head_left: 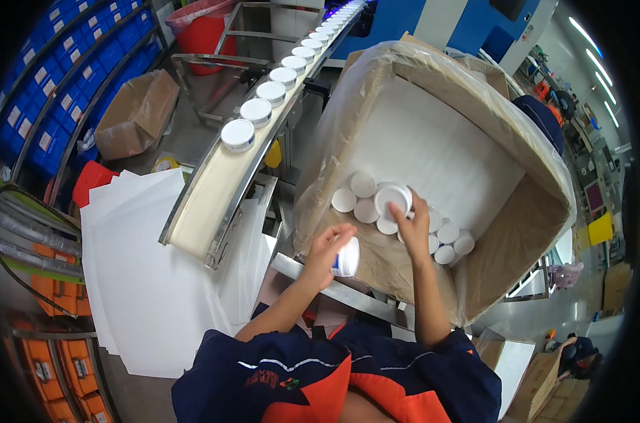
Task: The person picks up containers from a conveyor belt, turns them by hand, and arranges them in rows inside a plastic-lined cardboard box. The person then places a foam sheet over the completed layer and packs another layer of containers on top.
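My left hand (pixel 324 255) is closed around a white jar (pixel 346 258) with a blue mark on its side, held tilted just outside the near wall of a large carton. Over the inside of the carton, my right hand (pixel 414 224) grips another white round jar (pixel 392 197) by its edge. Beneath it, several white jars (pixel 363 184) stand along the near side of the carton, on a white sheet (pixel 440 141). Clear plastic lines the carton (pixel 521 218) and folds over its rim. My right hand hides part of the jars below it.
A conveyor belt (pixel 201 210) on the left carries a line of white jars (pixel 237 135). White sheets (pixel 143 282) lie in a stack beside it. Blue bins (pixel 43 144), orange bins (pixel 41 374) and a small carton (pixel 138 116) stand farther left. Another person (pixel 542 120) is beyond the large carton.
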Action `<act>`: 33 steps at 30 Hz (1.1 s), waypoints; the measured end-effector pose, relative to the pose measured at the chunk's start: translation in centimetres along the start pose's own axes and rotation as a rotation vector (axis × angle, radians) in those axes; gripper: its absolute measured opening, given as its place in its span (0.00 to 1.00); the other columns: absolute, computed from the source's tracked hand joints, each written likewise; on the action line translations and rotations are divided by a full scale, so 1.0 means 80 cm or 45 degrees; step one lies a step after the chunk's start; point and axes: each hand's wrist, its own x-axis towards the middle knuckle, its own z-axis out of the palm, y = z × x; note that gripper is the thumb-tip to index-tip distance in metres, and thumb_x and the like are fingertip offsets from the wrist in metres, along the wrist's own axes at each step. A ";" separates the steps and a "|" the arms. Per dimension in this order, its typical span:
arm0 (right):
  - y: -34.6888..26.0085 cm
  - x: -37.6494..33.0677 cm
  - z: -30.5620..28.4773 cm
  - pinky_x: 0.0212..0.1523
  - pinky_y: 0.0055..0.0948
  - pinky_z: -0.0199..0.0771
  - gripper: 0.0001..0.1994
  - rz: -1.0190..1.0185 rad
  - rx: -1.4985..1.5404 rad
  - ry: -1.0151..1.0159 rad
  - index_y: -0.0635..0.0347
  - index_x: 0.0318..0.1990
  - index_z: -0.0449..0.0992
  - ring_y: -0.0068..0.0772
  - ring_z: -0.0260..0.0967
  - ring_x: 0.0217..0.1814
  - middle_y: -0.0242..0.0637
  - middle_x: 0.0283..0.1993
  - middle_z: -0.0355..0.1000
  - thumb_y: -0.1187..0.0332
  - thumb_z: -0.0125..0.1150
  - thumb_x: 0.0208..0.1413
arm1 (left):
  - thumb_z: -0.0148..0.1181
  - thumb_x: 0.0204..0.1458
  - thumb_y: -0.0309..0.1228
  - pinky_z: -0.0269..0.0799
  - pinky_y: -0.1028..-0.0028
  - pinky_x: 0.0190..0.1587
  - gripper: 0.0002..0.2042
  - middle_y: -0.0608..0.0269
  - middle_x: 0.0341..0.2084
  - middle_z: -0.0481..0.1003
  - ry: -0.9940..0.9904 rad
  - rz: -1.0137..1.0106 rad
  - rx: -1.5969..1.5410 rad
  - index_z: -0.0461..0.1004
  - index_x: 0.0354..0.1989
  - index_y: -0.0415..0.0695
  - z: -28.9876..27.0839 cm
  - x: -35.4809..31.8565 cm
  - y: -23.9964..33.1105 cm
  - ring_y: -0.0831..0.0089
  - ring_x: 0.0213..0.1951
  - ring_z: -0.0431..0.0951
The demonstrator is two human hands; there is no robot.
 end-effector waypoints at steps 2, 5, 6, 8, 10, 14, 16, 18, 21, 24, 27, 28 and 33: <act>0.033 0.032 0.014 0.41 0.31 0.74 0.31 0.126 -0.062 0.003 0.67 0.60 0.70 0.37 0.72 0.42 0.46 0.45 0.72 0.62 0.72 0.50 | 0.58 0.58 0.41 0.69 0.60 0.59 0.24 0.51 0.54 0.74 -0.014 -0.585 -0.617 0.68 0.58 0.37 -0.003 0.005 -0.015 0.59 0.54 0.75; 0.071 0.082 0.056 0.41 0.34 0.73 0.31 0.310 0.032 -0.001 0.66 0.60 0.69 0.38 0.70 0.42 0.47 0.40 0.72 0.61 0.71 0.51 | 0.47 0.60 0.43 0.66 0.57 0.62 0.25 0.45 0.52 0.74 0.122 -0.754 -1.053 0.68 0.56 0.33 0.004 0.009 0.001 0.55 0.56 0.73; 0.079 0.097 0.076 0.41 0.35 0.73 0.31 0.365 0.186 -0.022 0.65 0.61 0.69 0.39 0.70 0.42 0.47 0.38 0.72 0.60 0.71 0.50 | 0.47 0.60 0.43 0.66 0.57 0.62 0.25 0.45 0.52 0.74 0.137 -0.747 -1.051 0.68 0.56 0.33 -0.001 0.013 0.003 0.55 0.56 0.73; 0.103 0.129 0.111 0.41 0.37 0.73 0.31 0.183 0.165 0.001 0.64 0.61 0.70 0.40 0.70 0.40 0.47 0.36 0.72 0.61 0.71 0.50 | 0.46 0.60 0.42 0.65 0.57 0.63 0.25 0.44 0.53 0.73 0.074 -0.562 -1.040 0.68 0.57 0.33 -0.005 0.023 0.007 0.54 0.57 0.73; 0.124 0.155 0.133 0.40 0.38 0.73 0.31 0.007 0.141 0.021 0.62 0.60 0.70 0.41 0.71 0.39 0.46 0.33 0.72 0.62 0.72 0.49 | 0.47 0.63 0.42 0.64 0.52 0.63 0.24 0.45 0.53 0.73 0.127 -0.544 -0.955 0.66 0.58 0.34 0.013 0.029 0.045 0.51 0.56 0.73; 0.106 0.170 0.149 0.45 0.40 0.74 0.30 -0.056 -0.171 -0.218 0.57 0.60 0.71 0.48 0.72 0.44 0.47 0.37 0.73 0.62 0.72 0.48 | 0.53 0.63 0.47 0.64 0.42 0.63 0.27 0.48 0.56 0.68 0.223 -0.400 -0.834 0.63 0.60 0.36 0.022 0.020 0.096 0.51 0.62 0.67; 0.097 0.171 0.142 0.47 0.39 0.74 0.30 0.167 -0.117 -0.332 0.55 0.60 0.72 0.50 0.72 0.47 0.47 0.38 0.73 0.62 0.73 0.48 | 0.52 0.63 0.50 0.65 0.43 0.63 0.29 0.48 0.57 0.66 0.074 -0.266 -0.799 0.61 0.61 0.37 0.024 0.016 0.106 0.53 0.63 0.65; 0.091 0.166 0.134 0.47 0.37 0.75 0.31 0.031 -0.331 -0.374 0.56 0.61 0.71 0.50 0.71 0.49 0.48 0.40 0.73 0.62 0.73 0.48 | 0.51 0.63 0.51 0.67 0.46 0.63 0.29 0.50 0.57 0.66 0.063 -0.254 -0.802 0.61 0.61 0.38 0.029 0.013 0.114 0.54 0.63 0.66; 0.076 0.151 0.123 0.45 0.35 0.76 0.30 -0.223 -0.643 -0.146 0.58 0.61 0.71 0.46 0.72 0.50 0.49 0.44 0.73 0.62 0.72 0.50 | 0.51 0.64 0.47 0.71 0.56 0.61 0.25 0.57 0.54 0.68 -0.017 -0.150 -0.799 0.62 0.59 0.41 0.043 0.005 0.122 0.67 0.59 0.68; 0.003 0.135 0.088 0.46 0.34 0.75 0.31 0.071 0.177 -0.193 0.60 0.62 0.70 0.42 0.71 0.52 0.48 0.52 0.72 0.60 0.71 0.51 | 0.50 0.65 0.44 0.70 0.60 0.61 0.24 0.58 0.55 0.67 0.029 0.030 -0.703 0.58 0.61 0.41 0.046 -0.010 0.132 0.69 0.59 0.68; -0.064 0.084 0.015 0.49 0.32 0.72 0.35 -0.240 0.863 -0.437 0.64 0.61 0.70 0.39 0.68 0.53 0.45 0.57 0.70 0.57 0.74 0.47 | 0.49 0.65 0.48 0.68 0.58 0.62 0.27 0.56 0.59 0.65 0.043 0.196 -0.520 0.56 0.62 0.40 0.043 -0.022 0.131 0.65 0.61 0.68; -0.096 0.058 -0.001 0.49 0.32 0.72 0.35 -0.469 0.983 -0.429 0.64 0.60 0.70 0.39 0.69 0.52 0.44 0.58 0.70 0.58 0.74 0.46 | 0.49 0.65 0.48 0.68 0.59 0.62 0.27 0.56 0.59 0.65 0.048 0.246 -0.497 0.56 0.62 0.41 0.043 -0.026 0.132 0.65 0.61 0.68; -0.178 -0.013 -0.028 0.51 0.37 0.72 0.28 -0.680 0.420 -0.107 0.64 0.52 0.74 0.44 0.72 0.52 0.46 0.53 0.73 0.73 0.75 0.38 | 0.51 0.65 0.44 0.70 0.63 0.60 0.25 0.58 0.56 0.65 -0.117 0.291 -0.650 0.55 0.62 0.42 0.057 -0.039 0.137 0.70 0.58 0.70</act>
